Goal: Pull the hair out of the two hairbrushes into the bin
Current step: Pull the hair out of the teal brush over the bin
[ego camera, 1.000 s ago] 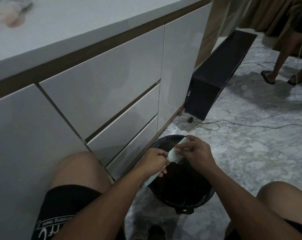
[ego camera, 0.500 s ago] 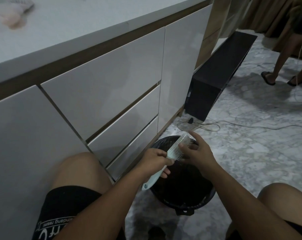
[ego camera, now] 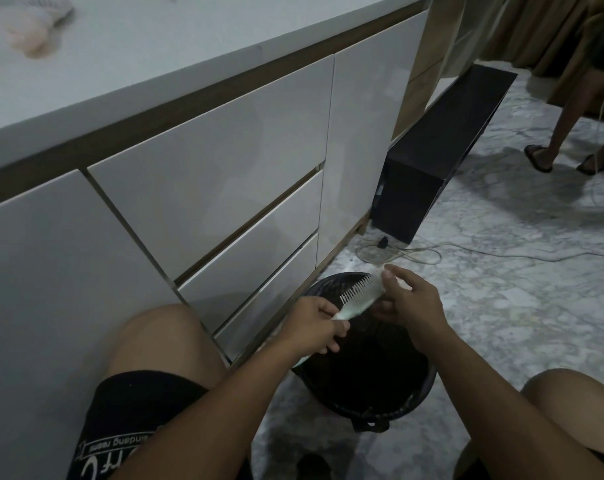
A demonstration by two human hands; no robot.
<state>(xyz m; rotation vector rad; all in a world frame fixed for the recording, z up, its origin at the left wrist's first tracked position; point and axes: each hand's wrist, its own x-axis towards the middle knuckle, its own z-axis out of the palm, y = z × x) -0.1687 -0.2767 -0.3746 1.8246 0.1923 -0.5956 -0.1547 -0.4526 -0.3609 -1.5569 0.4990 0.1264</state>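
pale green plastic runs between two hands above a dark bin: the right hand [ego camera: 409,303] has its thumb and fingertips curled around the far end of the brush [ego camera: 357,296], at the head's tip, while the left hand [ego camera: 312,327] is clenched round the handle at the near end.

the brush's long axis runs from about 8 o'clock at the handle to about 2 o'clock at the tip, and its teeth [ego camera: 356,288] point up and toward 10 o'clock, away from the right palm. that puts the bristle side just beyond the right fingertips, on the cabinet side, so the picking fingers would have to reach over the head's edge toward 10 o'clock to get at any hair. the right hand is the nearer one to the teeth; the left is taken up with steadying.

whether strands remain among the teeth is too fine to tell.

the bin [ego camera: 422,393] sits on the marble floor [ego camera: 501,306] directly beneath both hands, toward 6 o'clock of the brush, its mouth open to catch what drops. a second brush is not in view.

white drawers [ego camera: 224,174] stand at 10 o'clock.
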